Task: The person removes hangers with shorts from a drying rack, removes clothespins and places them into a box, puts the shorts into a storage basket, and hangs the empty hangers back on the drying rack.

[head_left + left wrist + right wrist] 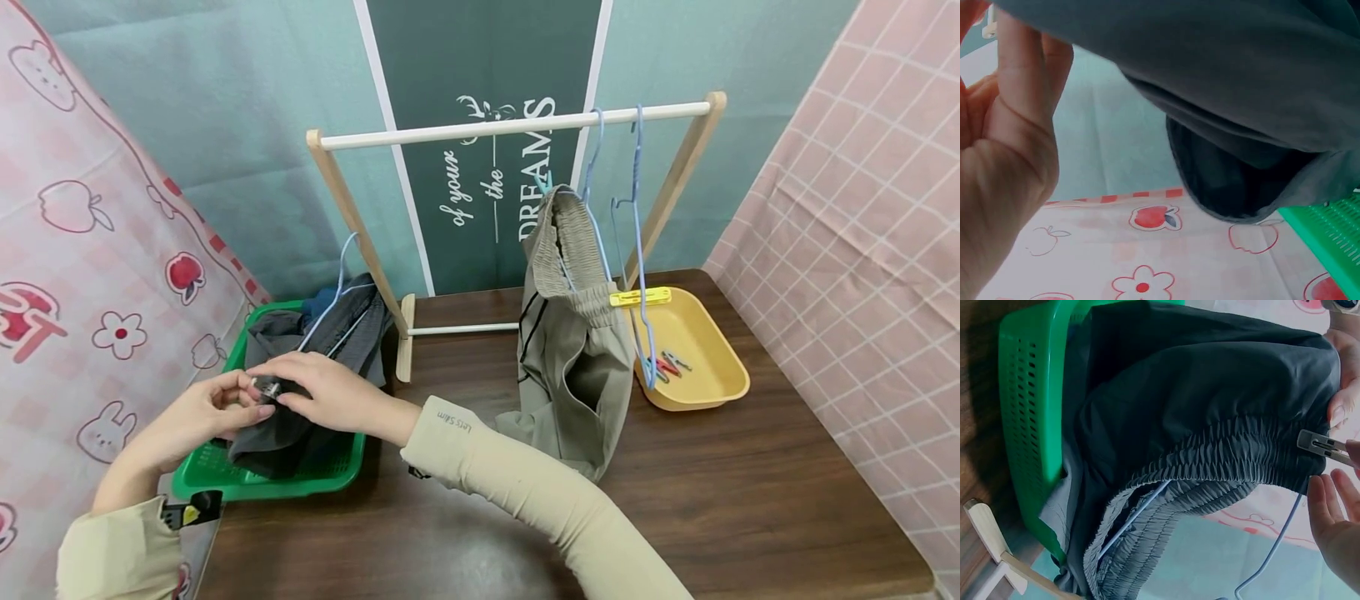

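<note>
left hand (197,412) grips dark waistband (1229,450) | right hand (336,393) (back uppermost) pinches clip (1317,444)

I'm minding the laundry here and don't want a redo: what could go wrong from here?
The grey clip sits at the edge of the dark trousers' gathered waistband; I can't tell whether it catches the hanger too, so that side could slip.

The trousers lie partly in the green basket; lifting them might drag out the blue cloth.

On the rack, a bare hanger hangs near the khaki trousers and might tangle.
</note>
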`<state>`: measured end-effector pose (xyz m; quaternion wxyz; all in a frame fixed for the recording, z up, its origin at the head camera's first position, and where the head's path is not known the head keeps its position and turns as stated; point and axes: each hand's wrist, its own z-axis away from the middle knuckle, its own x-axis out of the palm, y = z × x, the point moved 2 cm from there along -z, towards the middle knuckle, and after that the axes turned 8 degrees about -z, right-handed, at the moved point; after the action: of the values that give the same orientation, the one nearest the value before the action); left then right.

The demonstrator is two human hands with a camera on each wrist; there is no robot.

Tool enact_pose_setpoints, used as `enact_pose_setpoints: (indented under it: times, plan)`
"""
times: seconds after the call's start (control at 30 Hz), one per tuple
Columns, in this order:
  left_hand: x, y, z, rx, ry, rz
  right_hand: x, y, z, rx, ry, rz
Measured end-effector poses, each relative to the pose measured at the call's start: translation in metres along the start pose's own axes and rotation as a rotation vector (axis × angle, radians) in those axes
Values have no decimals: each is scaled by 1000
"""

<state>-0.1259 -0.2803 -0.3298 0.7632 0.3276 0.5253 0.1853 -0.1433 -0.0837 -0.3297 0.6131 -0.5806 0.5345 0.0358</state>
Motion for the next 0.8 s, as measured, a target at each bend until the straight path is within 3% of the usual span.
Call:
enact_pose_setpoints:
  times: [0.17, 0.5, 0.8]
  plan:
    - [2, 0, 0, 23, -31, 23, 0, 0, 2, 5, 5, -2]
    - [5, -5, -2, 40, -91, 80, -3, 3, 7, -68, 12, 57]
    - [3, -5, -2, 31, -48, 57, -4, 13, 9, -118, 159, -147]
